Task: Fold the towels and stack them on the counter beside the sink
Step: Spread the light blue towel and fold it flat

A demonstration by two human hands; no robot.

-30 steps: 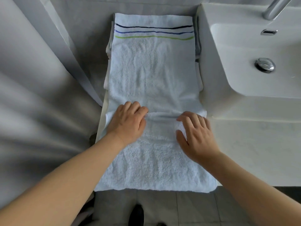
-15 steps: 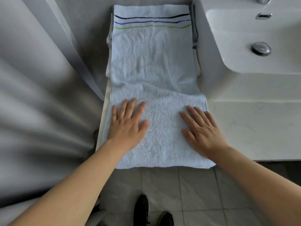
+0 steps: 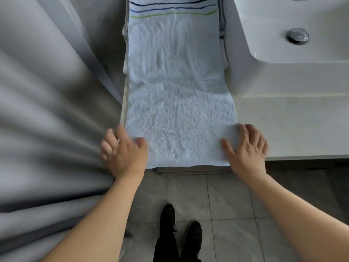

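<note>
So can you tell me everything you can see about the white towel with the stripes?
The white towel looks like soft, fluffy terry cloth. Three thin stripes, dark, blue and green, cross its far end. It lies flat and long on the counter beside the sink, over other folded cloth. Its near end is folded over, two layers thick. The left hand touches its near left corner, and the right hand rests on its near right corner.
</note>
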